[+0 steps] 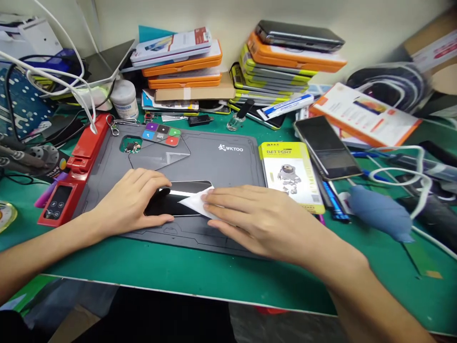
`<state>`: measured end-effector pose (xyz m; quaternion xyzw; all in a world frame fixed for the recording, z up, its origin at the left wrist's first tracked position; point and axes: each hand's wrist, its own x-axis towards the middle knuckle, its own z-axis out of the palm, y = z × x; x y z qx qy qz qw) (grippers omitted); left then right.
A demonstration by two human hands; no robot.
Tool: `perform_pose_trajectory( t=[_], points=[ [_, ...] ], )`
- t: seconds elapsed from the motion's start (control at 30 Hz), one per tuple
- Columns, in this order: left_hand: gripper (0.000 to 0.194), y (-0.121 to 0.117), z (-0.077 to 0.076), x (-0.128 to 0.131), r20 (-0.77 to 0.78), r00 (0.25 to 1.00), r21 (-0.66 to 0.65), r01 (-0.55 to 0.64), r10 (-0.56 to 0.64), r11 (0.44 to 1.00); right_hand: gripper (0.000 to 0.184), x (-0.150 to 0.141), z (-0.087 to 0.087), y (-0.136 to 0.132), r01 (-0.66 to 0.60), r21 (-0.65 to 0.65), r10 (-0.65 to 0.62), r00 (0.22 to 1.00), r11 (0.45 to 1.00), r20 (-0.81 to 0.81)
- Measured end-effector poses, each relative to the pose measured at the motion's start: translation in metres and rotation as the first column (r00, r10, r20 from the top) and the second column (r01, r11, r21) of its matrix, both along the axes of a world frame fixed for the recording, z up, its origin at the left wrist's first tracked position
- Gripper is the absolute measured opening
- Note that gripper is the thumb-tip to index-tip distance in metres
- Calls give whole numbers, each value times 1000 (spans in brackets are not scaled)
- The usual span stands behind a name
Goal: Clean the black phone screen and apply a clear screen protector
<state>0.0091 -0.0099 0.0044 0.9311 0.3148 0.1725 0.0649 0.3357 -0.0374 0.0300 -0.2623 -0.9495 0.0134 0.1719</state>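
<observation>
A black-screened phone (167,205) lies lengthwise on the grey work mat (228,166), with a bright reflection along its upper part. My left hand (134,200) is closed on its left end, thumb along the near edge and fingers along the far edge. In the fingers of my right hand (255,219) is a folded white wipe (194,200), its pointed corner resting on the right half of the screen. My right hand covers the phone's right end. Behind the phone, a clear glass screen protector (162,159) lies flat on the mat.
A red device with buttons (60,200) borders the mat's left side. Right of the mat are a yellow battery box (293,176), another phone (326,147) and a blue air blower (380,212). Stacked boxes (182,64) line the wall. A small bottle (237,119) stands behind the mat.
</observation>
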Motion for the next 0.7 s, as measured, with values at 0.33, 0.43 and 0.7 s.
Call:
perform_pose_trajectory(
  t=[0.33,0.43,0.7],
  points=[
    [56,1,-2,-1,-2,1000,-40,-18,18,999,39,-13,-14,-7,140,173,-152,987,975,59],
    [56,1,-3,0,14,1000,-12,-3,3,1000,42,-16,-4,-20,131,154,-148,984,979,103],
    [53,-1,-4,2,23,1000,-24,1,0,1000,62,-26,-19,-23,211,146,-230,965,967,129]
  ],
)
